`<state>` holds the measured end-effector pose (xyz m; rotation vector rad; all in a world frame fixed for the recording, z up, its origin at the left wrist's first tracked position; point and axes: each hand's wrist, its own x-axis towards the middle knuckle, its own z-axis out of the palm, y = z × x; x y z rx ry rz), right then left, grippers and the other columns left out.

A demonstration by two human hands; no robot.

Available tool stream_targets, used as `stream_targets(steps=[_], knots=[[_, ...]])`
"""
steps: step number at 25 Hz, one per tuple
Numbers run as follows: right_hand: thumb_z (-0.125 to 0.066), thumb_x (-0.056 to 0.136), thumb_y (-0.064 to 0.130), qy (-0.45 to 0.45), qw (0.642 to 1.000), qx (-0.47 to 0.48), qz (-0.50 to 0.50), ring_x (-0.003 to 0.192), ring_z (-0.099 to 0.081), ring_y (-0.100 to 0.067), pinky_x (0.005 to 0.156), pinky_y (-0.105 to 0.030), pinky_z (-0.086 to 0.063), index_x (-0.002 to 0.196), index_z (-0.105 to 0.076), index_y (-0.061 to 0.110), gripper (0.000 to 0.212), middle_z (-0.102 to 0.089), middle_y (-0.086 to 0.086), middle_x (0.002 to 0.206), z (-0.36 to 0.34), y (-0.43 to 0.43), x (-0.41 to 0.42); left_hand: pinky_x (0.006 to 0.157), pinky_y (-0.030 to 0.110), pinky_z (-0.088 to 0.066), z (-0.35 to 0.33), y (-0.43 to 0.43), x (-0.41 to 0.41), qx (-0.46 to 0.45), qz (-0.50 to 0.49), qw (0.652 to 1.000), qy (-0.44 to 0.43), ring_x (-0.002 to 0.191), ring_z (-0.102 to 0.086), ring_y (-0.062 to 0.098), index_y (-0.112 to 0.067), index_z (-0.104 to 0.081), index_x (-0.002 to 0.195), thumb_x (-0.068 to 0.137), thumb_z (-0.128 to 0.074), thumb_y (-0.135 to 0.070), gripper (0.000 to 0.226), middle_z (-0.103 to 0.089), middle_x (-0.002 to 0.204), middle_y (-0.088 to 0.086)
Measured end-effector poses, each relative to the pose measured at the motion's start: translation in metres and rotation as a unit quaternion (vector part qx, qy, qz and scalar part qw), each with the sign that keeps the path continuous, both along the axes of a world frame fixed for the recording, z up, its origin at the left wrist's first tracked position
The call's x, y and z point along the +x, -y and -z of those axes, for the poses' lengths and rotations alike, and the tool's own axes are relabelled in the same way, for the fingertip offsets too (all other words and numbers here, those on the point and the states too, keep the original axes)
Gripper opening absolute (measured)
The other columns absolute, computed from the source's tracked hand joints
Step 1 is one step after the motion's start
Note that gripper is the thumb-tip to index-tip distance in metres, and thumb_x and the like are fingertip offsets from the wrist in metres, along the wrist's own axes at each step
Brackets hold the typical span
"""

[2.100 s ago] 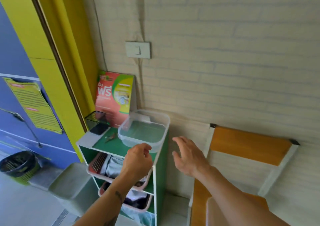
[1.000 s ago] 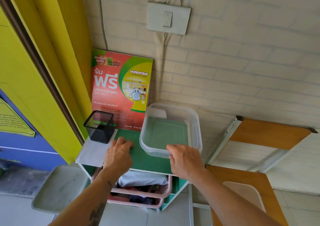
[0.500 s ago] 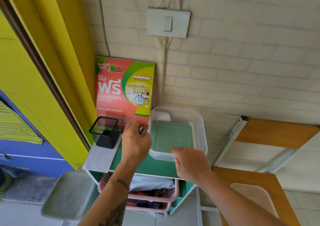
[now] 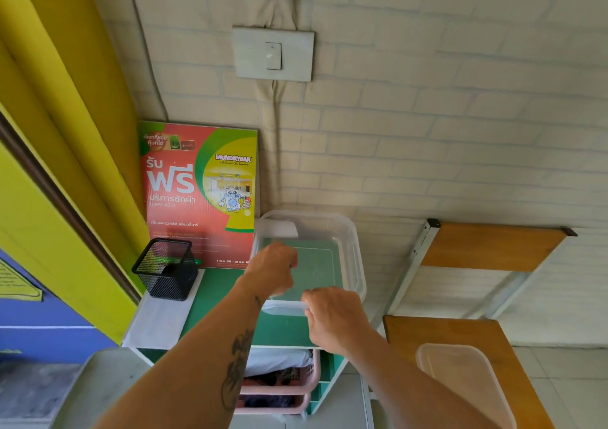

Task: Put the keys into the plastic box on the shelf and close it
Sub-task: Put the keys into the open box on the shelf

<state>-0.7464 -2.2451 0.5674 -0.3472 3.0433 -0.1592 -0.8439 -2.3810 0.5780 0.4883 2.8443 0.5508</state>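
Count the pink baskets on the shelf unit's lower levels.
2. The upper pink basket sits just under the green shelf top, holding clothes; the lower pink basket sits directly beneath it. The left forearm covers part of both, so more could be hidden.

The plastic box [image 4: 352, 251] stands on the top of the shelf [image 4: 230, 323], at its right back corner, close to the brick wall [image 4: 427, 132]. Left of the box, a poster [image 4: 200, 195] leans against the wall. Before the poster, at the left side of the shelf, stands a mesh pen holder [image 4: 166, 269]. The left hand [image 4: 271, 269] is over the inside of the box; the right hand [image 4: 334, 318] touches its front rim. Right of the shelf is a chair [image 4: 460, 297], and the lid [image 4: 467, 386] lies on its seat. Under the shelf top sit two baskets [image 4: 289, 392], one above the other.
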Motion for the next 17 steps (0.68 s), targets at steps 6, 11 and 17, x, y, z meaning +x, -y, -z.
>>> stream_targets(steps=[6, 11, 17], knots=[[-0.065, 0.085, 0.015, -0.004, 1.000, -0.003, 0.002, 0.071, -0.062, -0.020, 0.065, -0.033, -0.049, 0.095, -0.061, 0.019, 0.011, -0.066, 0.003, 0.080, 0.001, -0.001, 0.001, 0.090, 0.031, -0.050, -0.001, -0.001, 0.004, 0.018, -0.015, 1.000, 0.020, 0.110, -0.058, 0.022, -0.022, -0.063, 0.115, 0.081, -0.061, -0.003, 0.039, -0.058, 0.124, 0.001], [-0.062, 0.086, 0.018, 0.000, 1.000, -0.007, -0.004, 0.075, -0.063, -0.021, 0.070, -0.036, -0.053, 0.096, -0.060, 0.018, 0.011, -0.067, 0.001, 0.083, -0.002, -0.002, 0.000, 0.091, 0.032, -0.053, -0.015, 0.001, 0.024, 0.141, -0.068, 0.988, 0.005, 0.101, -0.064, 0.020, -0.021, -0.069, 0.110, 0.087, -0.052, -0.009, 0.032, -0.069, 0.115, 0.002], [-0.050, 0.095, 0.035, 0.048, 0.993, -0.111, -0.005, 0.124, -0.051, -0.025, 0.104, -0.046, -0.043, 0.136, -0.048, 0.019, 0.044, -0.057, -0.005, 0.133, -0.026, -0.015, 0.009, 0.079, 0.025, -0.052, -0.032, -0.002, 0.053, 0.282, -0.123, 0.952, 0.003, 0.084, -0.067, 0.014, -0.022, -0.071, 0.100, 0.090, -0.052, -0.010, 0.024, -0.072, 0.096, -0.003]])
